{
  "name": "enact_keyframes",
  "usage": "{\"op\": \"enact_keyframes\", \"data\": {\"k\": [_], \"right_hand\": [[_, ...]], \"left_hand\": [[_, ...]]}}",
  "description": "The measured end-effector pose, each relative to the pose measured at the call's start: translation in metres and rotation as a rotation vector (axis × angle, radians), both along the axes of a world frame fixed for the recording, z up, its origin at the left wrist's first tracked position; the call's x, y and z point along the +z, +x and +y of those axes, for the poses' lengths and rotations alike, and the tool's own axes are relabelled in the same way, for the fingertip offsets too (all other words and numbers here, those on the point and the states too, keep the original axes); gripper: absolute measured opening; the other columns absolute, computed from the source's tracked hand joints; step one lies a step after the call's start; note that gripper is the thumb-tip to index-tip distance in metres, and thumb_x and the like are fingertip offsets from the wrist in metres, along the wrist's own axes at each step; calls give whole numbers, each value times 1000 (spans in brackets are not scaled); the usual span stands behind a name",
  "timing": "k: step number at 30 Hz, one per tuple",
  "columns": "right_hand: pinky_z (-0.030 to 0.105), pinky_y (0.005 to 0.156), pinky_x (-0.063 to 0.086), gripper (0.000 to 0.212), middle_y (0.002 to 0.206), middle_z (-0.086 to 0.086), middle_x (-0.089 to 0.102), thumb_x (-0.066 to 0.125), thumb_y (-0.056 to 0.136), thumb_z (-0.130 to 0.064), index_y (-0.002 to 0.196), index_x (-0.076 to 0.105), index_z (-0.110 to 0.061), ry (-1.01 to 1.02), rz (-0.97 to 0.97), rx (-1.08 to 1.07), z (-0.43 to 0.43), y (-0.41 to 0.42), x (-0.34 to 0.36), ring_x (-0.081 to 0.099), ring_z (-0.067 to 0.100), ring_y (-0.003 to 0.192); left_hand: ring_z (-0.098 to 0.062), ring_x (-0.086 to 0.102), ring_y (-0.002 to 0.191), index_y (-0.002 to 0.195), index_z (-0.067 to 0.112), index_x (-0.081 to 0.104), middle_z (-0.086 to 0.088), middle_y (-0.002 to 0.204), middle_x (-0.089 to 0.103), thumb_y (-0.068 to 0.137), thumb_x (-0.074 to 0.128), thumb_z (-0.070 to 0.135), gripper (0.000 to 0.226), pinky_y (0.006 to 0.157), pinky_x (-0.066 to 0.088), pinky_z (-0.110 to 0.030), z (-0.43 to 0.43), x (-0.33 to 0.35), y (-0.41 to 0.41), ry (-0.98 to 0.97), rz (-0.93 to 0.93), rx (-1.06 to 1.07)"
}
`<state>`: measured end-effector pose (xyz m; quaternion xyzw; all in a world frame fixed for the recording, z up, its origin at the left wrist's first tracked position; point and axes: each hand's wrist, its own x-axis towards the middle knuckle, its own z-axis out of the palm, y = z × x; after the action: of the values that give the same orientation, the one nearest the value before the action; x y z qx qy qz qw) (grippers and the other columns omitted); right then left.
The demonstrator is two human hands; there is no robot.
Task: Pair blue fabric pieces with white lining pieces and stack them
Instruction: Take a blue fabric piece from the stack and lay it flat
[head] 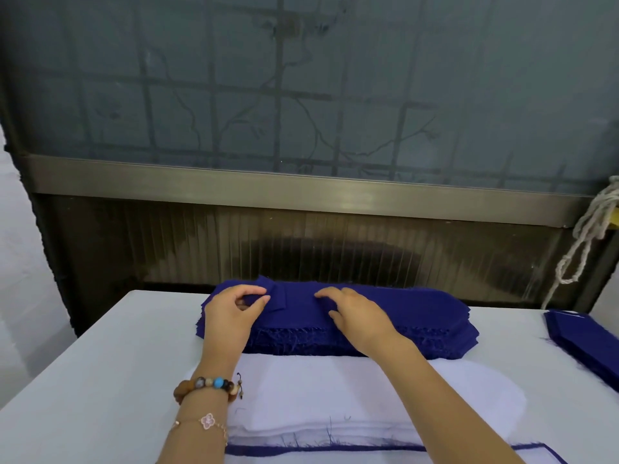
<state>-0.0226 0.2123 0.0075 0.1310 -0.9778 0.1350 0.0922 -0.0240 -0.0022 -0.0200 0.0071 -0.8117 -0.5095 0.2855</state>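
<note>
1. At the nearest edge, a paired stack (335, 449) is lying on the white tabletop (100, 363), with a blue edge showing as a thin strip beside a white layer.
2. Just behind it, the white lining stack (335, 390) is lying flat with loose blue threads on its front edge, and both forearms are crossing over it.
3. The left wrist is wearing a bead bracelet (207, 387) and a chain bracelet (204, 422).
4. Against the lining's far edge, the blue fabric stack (418, 316) is sitting with its frayed side facing forward.
5. The left hand (231, 311) is pinching the top blue piece (278, 296) between thumb and fingers (251, 290), and the cloth is folding up there.
6. The right hand (355, 313) is pressing on the stack top, its fingers slightly bent and spread, holding nothing.
7. Well apart to the right, a second blue pile (582, 346) is running off the frame.
8. Farthest back, a white rope (586, 242) is hanging beside a metal sill (301, 187) under a frosted window (301, 78).
</note>
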Motion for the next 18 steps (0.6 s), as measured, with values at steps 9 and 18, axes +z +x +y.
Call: {"op": "enact_keyframes", "data": {"k": [9,18], "right_hand": [[34,84,50,45,118,-3,58,54,91,-55,125,55,-25,-358,-113,-107,-74,-4,0,59,18,102],[27,59,40,27,74,-11,56,61,89,-49,70,59,-29,-448,-205,-130,-78,-15,3,55,12,75]], "left_hand": [[-10,62,98,108,15,73,2,105,70,91,63,8,22,90,53,-33,0,3,3,-25,-7,-3],[-24,44,120,125,14,62,-8,134,50,91,52,0,38,94,41,-35,-1,2,7,-7,167,394]]}}
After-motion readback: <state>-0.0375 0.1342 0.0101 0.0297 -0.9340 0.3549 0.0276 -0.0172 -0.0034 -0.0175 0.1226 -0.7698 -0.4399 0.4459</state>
